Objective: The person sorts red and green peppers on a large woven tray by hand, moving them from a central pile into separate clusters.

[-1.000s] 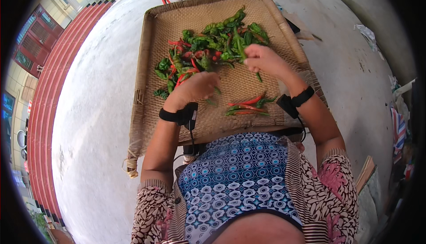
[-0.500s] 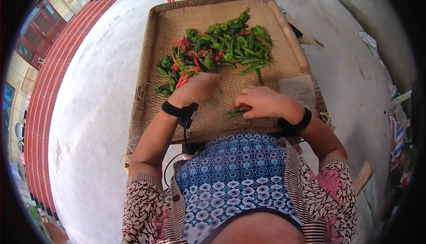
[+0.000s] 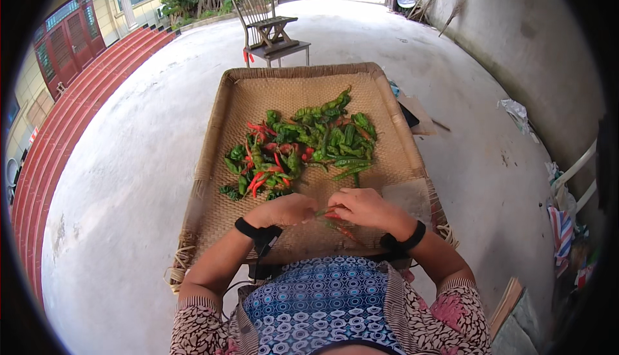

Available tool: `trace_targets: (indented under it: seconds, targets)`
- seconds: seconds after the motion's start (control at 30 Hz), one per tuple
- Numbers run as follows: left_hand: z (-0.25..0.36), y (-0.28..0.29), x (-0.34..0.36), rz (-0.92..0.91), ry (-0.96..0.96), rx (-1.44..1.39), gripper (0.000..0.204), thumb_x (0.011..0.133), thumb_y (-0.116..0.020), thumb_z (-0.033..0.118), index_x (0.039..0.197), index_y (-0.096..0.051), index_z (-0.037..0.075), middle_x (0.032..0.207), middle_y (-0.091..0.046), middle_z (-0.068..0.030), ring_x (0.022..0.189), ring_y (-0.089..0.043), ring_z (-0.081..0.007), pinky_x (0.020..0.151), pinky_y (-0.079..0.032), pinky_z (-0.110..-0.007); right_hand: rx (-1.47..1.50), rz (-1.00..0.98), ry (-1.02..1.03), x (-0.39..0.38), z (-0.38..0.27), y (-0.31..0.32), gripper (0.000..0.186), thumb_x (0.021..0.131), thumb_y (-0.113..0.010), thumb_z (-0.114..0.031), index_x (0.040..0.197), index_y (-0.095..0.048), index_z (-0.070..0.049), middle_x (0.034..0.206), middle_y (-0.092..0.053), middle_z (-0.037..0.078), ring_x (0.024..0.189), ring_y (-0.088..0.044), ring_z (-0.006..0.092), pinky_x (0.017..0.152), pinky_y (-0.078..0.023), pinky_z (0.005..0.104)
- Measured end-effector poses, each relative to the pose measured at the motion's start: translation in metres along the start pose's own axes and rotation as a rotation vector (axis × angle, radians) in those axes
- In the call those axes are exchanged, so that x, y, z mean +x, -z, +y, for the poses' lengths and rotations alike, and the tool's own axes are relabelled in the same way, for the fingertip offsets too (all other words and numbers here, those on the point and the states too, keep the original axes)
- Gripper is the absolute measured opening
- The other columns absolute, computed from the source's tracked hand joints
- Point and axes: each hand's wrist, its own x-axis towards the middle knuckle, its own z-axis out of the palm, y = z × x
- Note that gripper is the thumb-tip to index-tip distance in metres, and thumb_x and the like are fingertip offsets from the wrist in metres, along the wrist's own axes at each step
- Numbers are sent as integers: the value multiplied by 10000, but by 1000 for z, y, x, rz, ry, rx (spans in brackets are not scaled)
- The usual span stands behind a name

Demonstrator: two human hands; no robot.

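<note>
A large woven bamboo tray lies in front of me, holding a loose heap of green chili peppers and red chili peppers. Over the tray's near part, my right hand is closed around a few red and green chilies, which stick out below and to the left of its fingers. Close beside it, my left hand has its fingers pinched together at the green end of one of these chilies. What sits between those left fingertips is hidden. Each wrist wears a black strap.
Beyond the tray stands a chair with a small wooden stool on it. Red steps run along the left. A concrete wall rises at the right, with bags and clutter at its foot. Flat cardboard lies right of the tray.
The view has tilted up, showing more of the yard. My left hand has moved from the heap's near edge toward my right hand. The chilies in my right hand now show more.
</note>
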Motion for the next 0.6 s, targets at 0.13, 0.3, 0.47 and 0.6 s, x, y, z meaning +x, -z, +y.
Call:
trace_targets:
  seconds: [0.13, 0.3, 0.47, 0.6]
  targets:
    - [3, 11, -4, 5, 45, -181, 195, 840, -437, 22, 948, -599, 14, 719, -562, -21, 615, -529, -115, 546, -435, -252, 104, -12, -53, 2, 6, 16, 177, 851, -559, -227, 977, -603, -110, 925, -631, 98, 814, -619, 291, 695, -485, 391]
    - [18, 16, -6, 175, -10, -497, 274, 853, -455, 20, 1117, -528, 19, 787, -568, -29, 646, -536, -108, 563, -440, -246, 340, -57, -194, 13, 24, 31, 243, 877, -549, -225, 1051, -595, -61, 958, -643, 123, 878, -625, 281, 730, -488, 375]
    - [4, 0, 0, 152, -166, -217, 278, 830, -579, 89, 1090, -513, 13, 794, -585, -60, 681, -579, -175, 570, -450, -299, -251, 865, -169, 28, 45, 20, 281, 873, -571, -219, 1084, -590, -34, 960, -644, 130, 874, -626, 283, 755, -489, 367]
    - [-15, -17, 11, 75, -221, 177, 190, 840, -566, 196, 904, -571, 17, 772, -596, -150, 685, -556, -356, 640, -437, -447, 177, 377, -209, 17, 29, 14, 254, 865, -574, -247, 1044, -617, -72, 931, -656, 107, 850, -631, 266, 737, -489, 370]
